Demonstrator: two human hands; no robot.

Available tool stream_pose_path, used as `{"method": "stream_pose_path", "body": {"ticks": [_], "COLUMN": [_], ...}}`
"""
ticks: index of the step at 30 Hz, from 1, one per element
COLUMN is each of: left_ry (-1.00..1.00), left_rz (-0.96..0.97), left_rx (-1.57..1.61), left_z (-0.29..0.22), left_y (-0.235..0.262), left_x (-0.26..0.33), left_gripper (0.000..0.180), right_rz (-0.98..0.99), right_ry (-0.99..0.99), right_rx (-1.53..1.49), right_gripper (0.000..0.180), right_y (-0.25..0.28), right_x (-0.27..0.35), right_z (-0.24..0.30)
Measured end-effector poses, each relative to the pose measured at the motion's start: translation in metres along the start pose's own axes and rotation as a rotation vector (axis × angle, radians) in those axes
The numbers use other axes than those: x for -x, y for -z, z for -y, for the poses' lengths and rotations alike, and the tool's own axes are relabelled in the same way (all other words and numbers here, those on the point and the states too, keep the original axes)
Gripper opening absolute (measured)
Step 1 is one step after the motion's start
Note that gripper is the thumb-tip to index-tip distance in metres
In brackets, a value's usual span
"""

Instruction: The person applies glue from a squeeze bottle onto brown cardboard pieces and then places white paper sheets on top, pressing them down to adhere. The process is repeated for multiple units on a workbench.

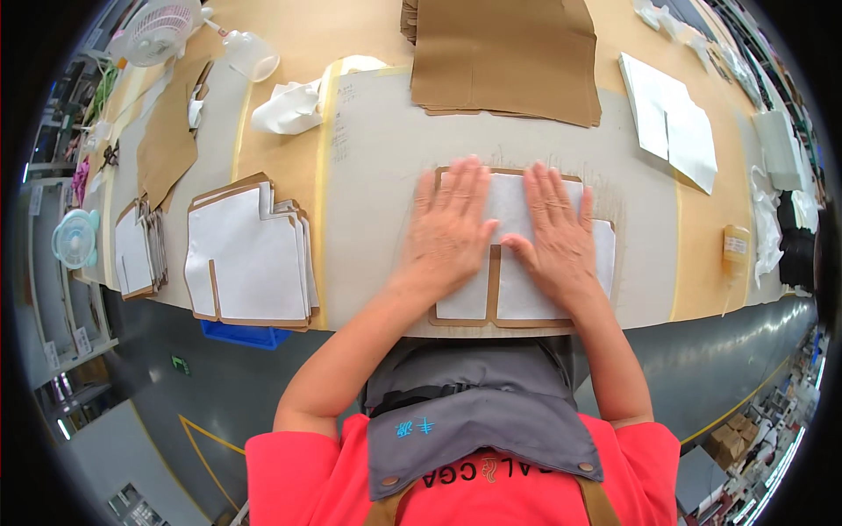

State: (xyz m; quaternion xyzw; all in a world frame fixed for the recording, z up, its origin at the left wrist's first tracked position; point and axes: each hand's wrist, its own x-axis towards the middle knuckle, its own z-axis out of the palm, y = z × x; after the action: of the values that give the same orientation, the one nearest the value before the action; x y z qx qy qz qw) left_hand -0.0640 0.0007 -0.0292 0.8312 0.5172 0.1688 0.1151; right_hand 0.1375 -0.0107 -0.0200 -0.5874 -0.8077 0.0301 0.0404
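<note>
Both my hands lie flat on a white sheet [463,294] that covers a slightly larger brown piece [494,285], whose edge shows as a border and in a narrow slot near the middle. My left hand [449,230] has its fingers stretched toward the far edge, on the left half. On the right half rests my right hand [558,235], fingers spread a little and thumb pointing inward. Neither hand holds anything. The piece has a stepped notch at its right corner and sits at the table's front edge.
To the left stands a stack of similar white-faced pieces [250,254], with a smaller stack [136,250] beyond. Brown sheets [504,61] lie at the back, white sheets [671,123] at the right. A bottle [250,54], crumpled white cloth [289,107], fan [160,33] and amber container [735,250] are around.
</note>
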Motion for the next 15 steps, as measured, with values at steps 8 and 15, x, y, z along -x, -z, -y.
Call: {"method": "stream_pose_path", "body": {"ticks": [8,15], "left_ry": [0.099,0.180], "left_rz": [0.102,0.235], "left_rx": [-0.151,-0.124], "left_z": [0.003,0.005], "left_y": [0.027,0.040], "left_x": [0.041,0.092], "left_gripper": [0.071,0.080], "right_rz": [0.028,0.158], "right_ry": [-0.153,-0.337], "right_rx": [0.061,0.071], "right_gripper": [0.095,0.097], "right_y": [0.017,0.023], "right_x": [0.051,0.115], "right_z": [-0.022,-0.063]}}
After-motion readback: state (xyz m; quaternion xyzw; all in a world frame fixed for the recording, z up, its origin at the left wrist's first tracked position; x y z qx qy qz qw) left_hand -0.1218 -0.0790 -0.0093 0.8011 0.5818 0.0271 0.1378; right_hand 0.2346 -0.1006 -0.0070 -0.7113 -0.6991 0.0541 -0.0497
